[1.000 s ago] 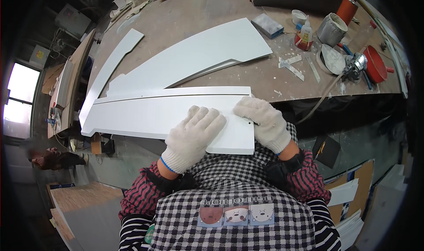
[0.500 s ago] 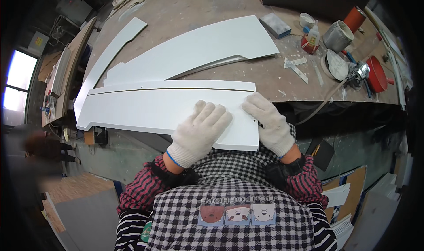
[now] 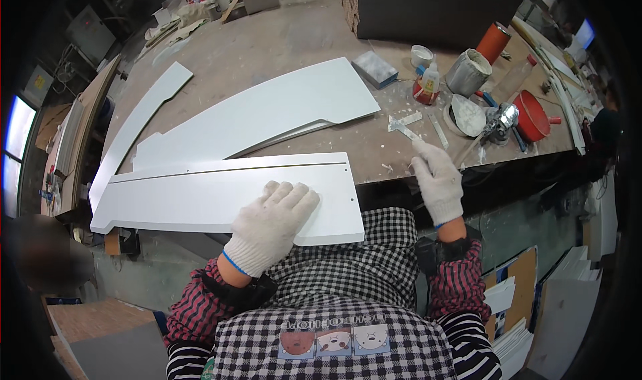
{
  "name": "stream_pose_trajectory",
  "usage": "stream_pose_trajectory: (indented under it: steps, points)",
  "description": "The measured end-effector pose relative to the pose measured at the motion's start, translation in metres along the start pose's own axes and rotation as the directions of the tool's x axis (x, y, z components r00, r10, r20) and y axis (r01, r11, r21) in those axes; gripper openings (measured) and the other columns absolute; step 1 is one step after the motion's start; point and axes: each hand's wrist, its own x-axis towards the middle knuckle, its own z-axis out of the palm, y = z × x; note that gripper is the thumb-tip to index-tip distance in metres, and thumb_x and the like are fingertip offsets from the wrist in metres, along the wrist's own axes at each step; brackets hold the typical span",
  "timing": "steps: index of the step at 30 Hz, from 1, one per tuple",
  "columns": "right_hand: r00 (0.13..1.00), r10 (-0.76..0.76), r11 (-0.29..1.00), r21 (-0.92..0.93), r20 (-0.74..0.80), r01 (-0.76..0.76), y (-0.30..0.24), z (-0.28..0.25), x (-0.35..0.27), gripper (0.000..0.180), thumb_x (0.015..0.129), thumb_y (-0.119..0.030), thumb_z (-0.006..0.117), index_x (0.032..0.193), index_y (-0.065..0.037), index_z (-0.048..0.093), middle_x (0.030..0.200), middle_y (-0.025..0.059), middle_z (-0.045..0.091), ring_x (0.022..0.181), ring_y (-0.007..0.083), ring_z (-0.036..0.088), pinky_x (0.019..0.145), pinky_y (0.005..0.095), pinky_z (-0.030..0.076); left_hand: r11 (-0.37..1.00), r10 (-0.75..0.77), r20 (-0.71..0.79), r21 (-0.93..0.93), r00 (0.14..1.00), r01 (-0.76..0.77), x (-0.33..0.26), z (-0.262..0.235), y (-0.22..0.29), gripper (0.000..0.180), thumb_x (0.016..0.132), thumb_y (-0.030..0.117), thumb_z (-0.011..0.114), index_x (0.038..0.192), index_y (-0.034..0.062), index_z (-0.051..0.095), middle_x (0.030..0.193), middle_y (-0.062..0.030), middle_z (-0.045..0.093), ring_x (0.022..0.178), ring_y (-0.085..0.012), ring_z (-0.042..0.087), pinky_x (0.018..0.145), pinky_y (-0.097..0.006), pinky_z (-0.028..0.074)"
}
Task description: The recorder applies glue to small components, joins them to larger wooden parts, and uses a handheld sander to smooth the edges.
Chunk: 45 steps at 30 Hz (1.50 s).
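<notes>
A long white panel (image 3: 174, 203) with a thin dark groove along its far edge lies at the table's front, its near side overhanging. My left hand (image 3: 271, 226), in a white knit glove, rests flat on the panel's right part with the fingers stretched out. My gloved right hand (image 3: 440, 186) is off the panel, over the table's front edge, its fingers reaching forward and partly apart. Nothing shows in it. Its fingertips are close to a flat, pale-smeared scraper (image 3: 404, 129); whether they touch it, I cannot tell. Another thin strip (image 3: 438, 131) lies beside the scraper.
Behind the panel lie a curved white panel (image 3: 281, 102) and a narrow white strip (image 3: 144, 112). A sanding block (image 3: 375, 70), glue bottle (image 3: 431, 78), grey can (image 3: 468, 72), red pan (image 3: 531, 116) and spray gun (image 3: 500, 121) stand at the right. A dark box (image 3: 435, 12) is farther back.
My right hand has left the panel's right end and moved right and forward toward the scraper. My left hand stays flat on the panel. The view has shifted.
</notes>
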Motion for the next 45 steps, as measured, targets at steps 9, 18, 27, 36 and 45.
stream_pose_trajectory:
  steps: [9,18,27,36,45]
  points:
    - [0.882,0.452,0.635,-0.743,0.134,-0.212,0.042,-0.009,0.098,0.034,0.093,-0.037,0.055,0.115,-0.016,0.070,0.121,0.0131,0.067,0.113,0.0340,0.063,0.093,0.0458,0.051,0.997,-0.037,0.085,-0.065,0.996,0.042,-0.001,-0.002,-0.009,0.038,0.079,0.004,0.060,0.117,0.0080,0.054,0.110,-0.0077,0.057,0.107,-0.0285,0.059,0.092,-0.039,0.053]
    - [0.934,0.311,0.643,-0.762,0.177,-0.070,0.138,-0.034,0.117,0.039,0.089,-0.026,0.055,0.119,-0.004,0.066,0.121,0.0235,0.065,0.116,0.0413,0.059,0.098,0.0464,0.046,0.998,0.032,-0.041,-0.053,0.999,-0.034,-0.004,0.019,-0.010,0.034,0.075,0.011,0.067,0.106,0.0058,0.055,0.101,-0.0073,0.057,0.099,-0.0252,0.058,0.093,-0.035,0.047]
    - [0.894,0.442,0.449,-0.881,0.074,-0.149,0.122,-0.016,0.108,0.037,0.090,-0.023,0.045,0.115,-0.003,0.063,0.117,0.0266,0.064,0.104,0.0473,0.062,0.088,0.0519,0.050,0.999,-0.012,-0.022,-0.036,1.000,0.011,-0.009,0.026,-0.008,0.036,0.072,0.013,0.069,0.104,0.0055,0.055,0.099,-0.0069,0.057,0.096,-0.0247,0.059,0.092,-0.035,0.048]
    - [0.917,0.395,0.488,-0.859,0.059,-0.155,0.151,-0.010,0.110,0.038,0.092,-0.024,0.044,0.120,-0.003,0.058,0.116,0.0264,0.064,0.103,0.0495,0.061,0.086,0.0543,0.049,0.999,-0.021,-0.025,-0.028,0.999,0.020,-0.008,0.030,-0.012,0.036,0.072,0.016,0.070,0.103,0.0056,0.056,0.099,-0.0068,0.058,0.096,-0.0245,0.060,0.091,-0.036,0.047]
    - [0.960,0.256,0.544,-0.838,0.115,-0.045,0.141,-0.017,0.106,0.042,0.097,-0.033,0.044,0.124,-0.004,0.059,0.120,0.0259,0.063,0.108,0.0475,0.059,0.090,0.0529,0.048,0.994,-0.075,0.147,-0.073,0.986,0.086,0.018,0.049,-0.027,0.035,0.075,0.020,0.073,0.105,0.0065,0.062,0.103,-0.0082,0.064,0.099,-0.0266,0.063,0.087,-0.037,0.050]
